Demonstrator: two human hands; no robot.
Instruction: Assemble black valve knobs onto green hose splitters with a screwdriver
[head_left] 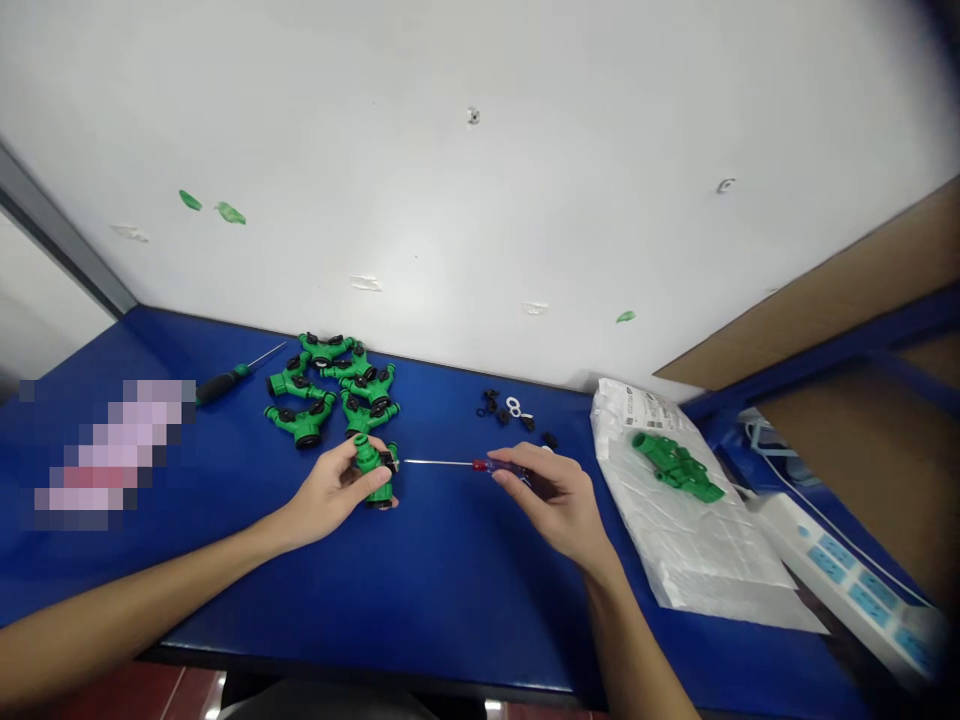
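My left hand (334, 490) grips a green plastic hose splitter (373, 468) with black parts, holding it down on the blue table (450, 580). My right hand (553, 497) is closed round the handle of a thin screwdriver (465, 464) with a red collar. Its metal shaft points left and its tip touches the side of the splitter.
A pile of several green splitters (334, 388) lies behind my left hand, with a black-and-green screwdriver (225, 381) to its left. Small black and white loose parts (510, 412) sit near the wall. A white plastic bag (690, 520) carrying a green splitter (677, 466) and a power strip (847, 585) lie at right.
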